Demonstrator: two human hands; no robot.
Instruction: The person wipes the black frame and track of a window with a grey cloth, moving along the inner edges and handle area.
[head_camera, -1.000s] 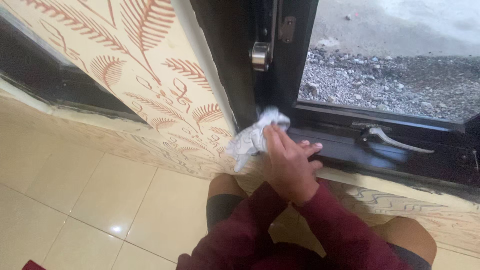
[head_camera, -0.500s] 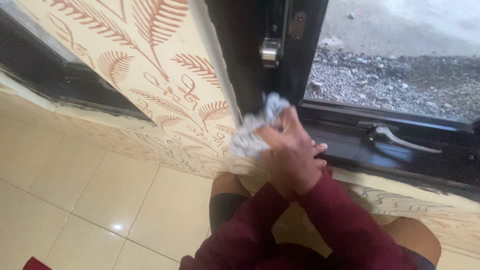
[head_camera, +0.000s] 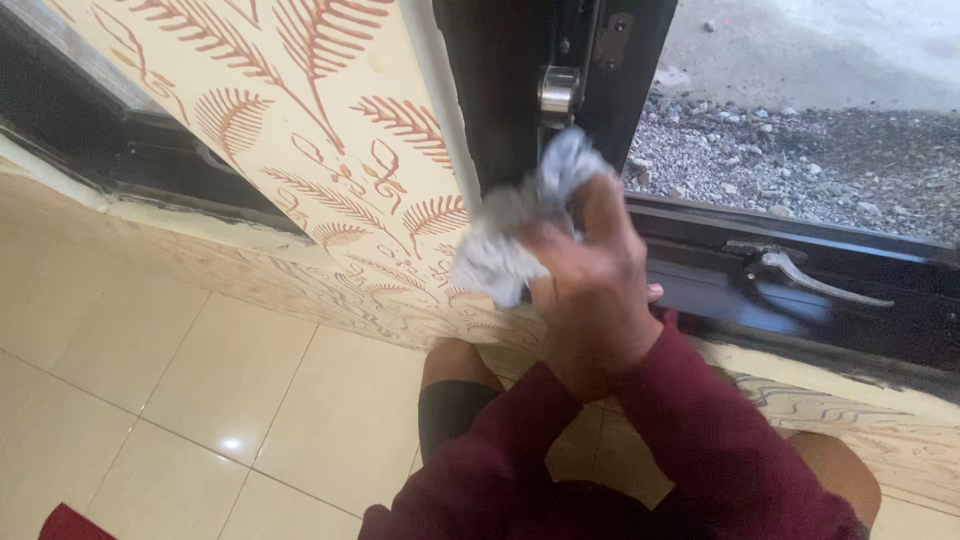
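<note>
One crumpled grey-white cloth (head_camera: 515, 235) sits at the centre of the view, bunched against the dark window frame (head_camera: 500, 100) where its upright post meets the lower rail. The hand in front, which looks to be the left hand (head_camera: 590, 290) though the crossed sleeves make that uncertain, is closed around the cloth, fingers curled over its upper right part and pressing it to the frame. Motion blur smears both hand and cloth. Of the right hand (head_camera: 653, 293) only a fingertip or two peeks out at 3 o'clock from the front hand's knuckles, close to the sill; I cannot tell whether it is open or closed.

At 12 o'clock from the cloth, just above it, a round metal knob (head_camera: 558, 92) sticks out of the frame, with a small hinge plate (head_camera: 612, 38) further up. At 3 o'clock, well apart, a silver window handle (head_camera: 815, 278) lies flat along the black lower rail. Beyond the glass is grey gravel (head_camera: 800, 170). At 10 o'clock a cream wall with red fern patterns (head_camera: 320, 120) slants away. Maroon sleeves (head_camera: 700, 440) fill 6 o'clock, above pale glossy floor tiles (head_camera: 180, 400).
</note>
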